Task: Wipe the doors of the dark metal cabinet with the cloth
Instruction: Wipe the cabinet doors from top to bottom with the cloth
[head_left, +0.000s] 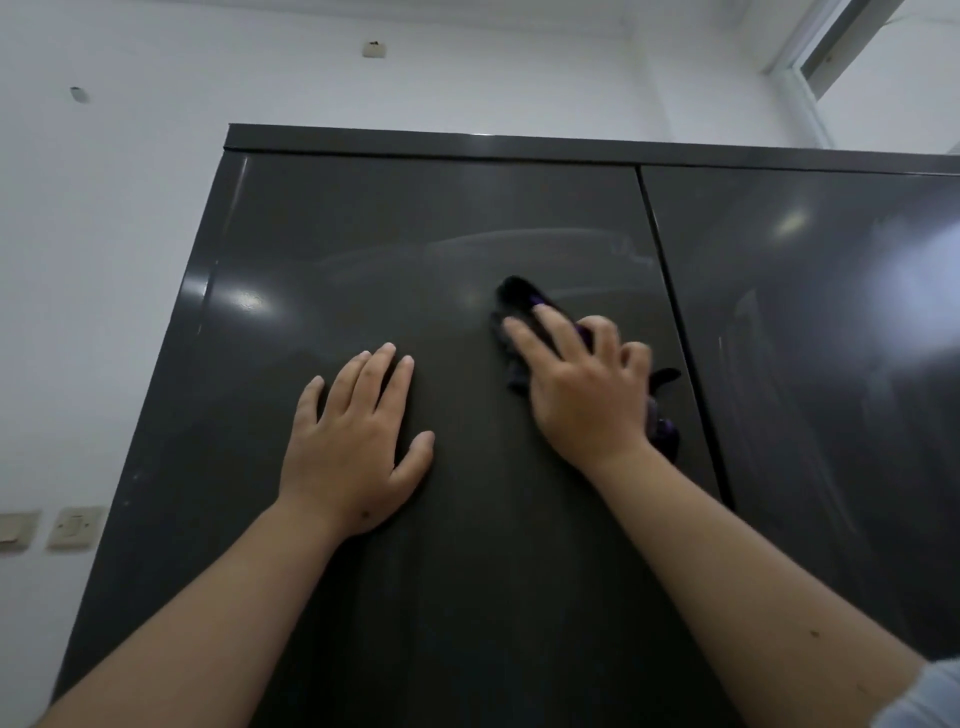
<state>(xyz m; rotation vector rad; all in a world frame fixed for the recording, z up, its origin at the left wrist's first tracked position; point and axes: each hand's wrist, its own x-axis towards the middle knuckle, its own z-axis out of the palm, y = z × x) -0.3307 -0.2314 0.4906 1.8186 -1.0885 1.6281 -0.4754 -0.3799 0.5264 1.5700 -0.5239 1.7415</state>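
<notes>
Right hand (582, 384) presses a dark cloth (514, 306) on the left cabinet door (363, 249), fingers spread over it. Left hand (353, 441) rests flat, open, beside. Wall switches (72, 527) far left.

The left hand (353, 447) lies flat on the left door (363, 260) of the cabinet (467, 143), fingers straight. To its right, on the same door, the right hand (582, 395) presses a dark cloth (519, 299) against the metal, near the seam with the right door (810, 338). Left of the cabinet, switches (75, 527) sit on the white wall (104, 260).
</notes>
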